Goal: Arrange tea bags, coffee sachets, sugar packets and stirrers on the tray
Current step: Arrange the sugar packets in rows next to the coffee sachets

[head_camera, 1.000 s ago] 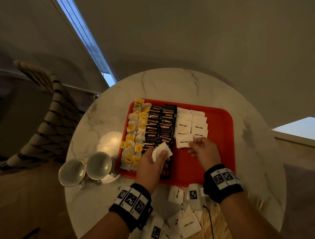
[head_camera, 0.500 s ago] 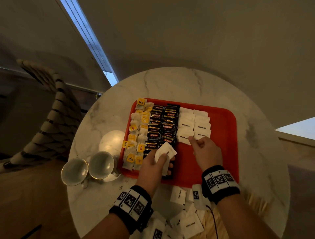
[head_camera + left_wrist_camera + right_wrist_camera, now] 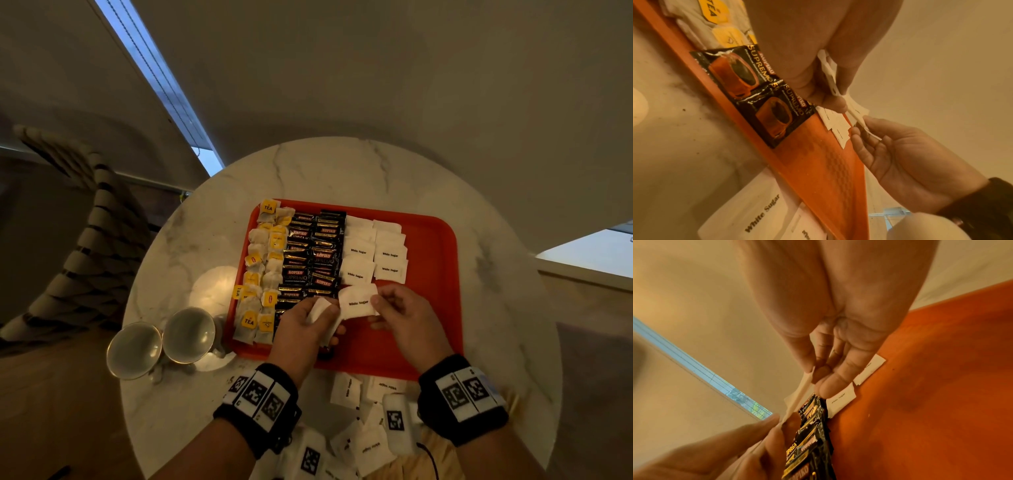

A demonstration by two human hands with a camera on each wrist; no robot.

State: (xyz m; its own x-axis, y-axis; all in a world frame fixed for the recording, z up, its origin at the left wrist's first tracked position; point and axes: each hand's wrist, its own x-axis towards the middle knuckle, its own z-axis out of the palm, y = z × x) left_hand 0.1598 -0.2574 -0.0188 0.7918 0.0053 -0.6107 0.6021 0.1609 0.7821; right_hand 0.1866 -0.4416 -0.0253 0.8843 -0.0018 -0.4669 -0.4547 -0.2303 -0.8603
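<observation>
Round marble table (image 3: 342, 171), dim room. Right hand (image 3: 406, 317) pinches a white sugar packet (image 3: 358, 301), thumb against fingertips, at frame centre just above the red tray (image 3: 435, 308). Left hand (image 3: 301, 330) grips more white packets (image 3: 320, 313) and touches the same one. Packet flat, printed "White Sugar". Tray's right half is bare; tea bags (image 3: 262, 270), coffee sachets (image 3: 315, 253), sugar rows (image 3: 375, 251) fill the left.

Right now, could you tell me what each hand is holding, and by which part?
The right hand pinches a sugar packet by its right edge; the left hand grips a small stack of packets and touches its left edge.
</observation>
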